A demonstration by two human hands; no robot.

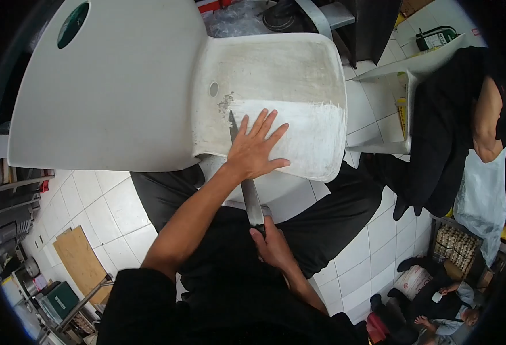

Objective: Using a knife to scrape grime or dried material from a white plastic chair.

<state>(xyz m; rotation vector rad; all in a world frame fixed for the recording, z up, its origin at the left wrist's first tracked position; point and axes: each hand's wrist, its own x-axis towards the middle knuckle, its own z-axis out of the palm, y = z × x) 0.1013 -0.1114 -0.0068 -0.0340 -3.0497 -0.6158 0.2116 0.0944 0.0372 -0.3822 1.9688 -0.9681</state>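
Before me, a plastic chair (106,95) has a smooth grey-white back at the left and a scuffed seat (270,64) at the right. Part of the seat is bright white, the rest dull and stained. My left hand (257,146) lies with spread fingers over the near part of the seat, across a long tapered metal blade (252,198), perhaps a knife or file. Its dark handle is in my right hand (272,246), low between my knees. The blade's pointed tip rests on the seat by a rough, flaked patch, left of my fingertips.
A person in dark clothes (442,129) sits close at the right on a pale chair (412,90). Another person (438,302) sits at the lower right. A dark metal leg (367,30) stands beyond the seat. A wooden board (80,258) lies at the lower left.
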